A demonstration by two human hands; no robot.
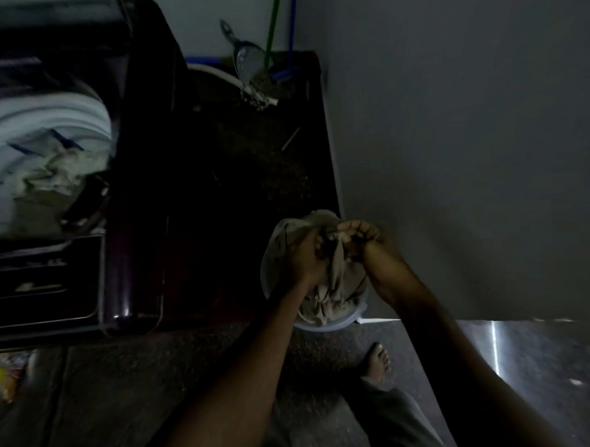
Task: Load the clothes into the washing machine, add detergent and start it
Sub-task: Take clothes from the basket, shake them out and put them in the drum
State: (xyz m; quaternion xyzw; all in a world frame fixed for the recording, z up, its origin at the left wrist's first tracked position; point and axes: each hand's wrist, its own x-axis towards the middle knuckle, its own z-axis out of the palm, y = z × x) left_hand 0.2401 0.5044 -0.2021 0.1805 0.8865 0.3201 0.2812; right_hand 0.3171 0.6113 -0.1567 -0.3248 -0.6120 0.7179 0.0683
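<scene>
- Washing machine: dark top-loader at left of frame, lid open.
- Drum opening: faces up, pale garment already inside.
- Bucket: on floor against wall, well right of machine.
- Beige cloth: bunched in bucket, long axis running from hands down toward near rim.
- Left hand, right hand: close together, both curled into top of cloth, gripping it.
- Transfer direction: leftward and away from body, up over machine edge.
- Left hand nearer drum.
- Loading judged part done.

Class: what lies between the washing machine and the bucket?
Only dark floor separates washing machine from bucket, in the dim head view.
</scene>
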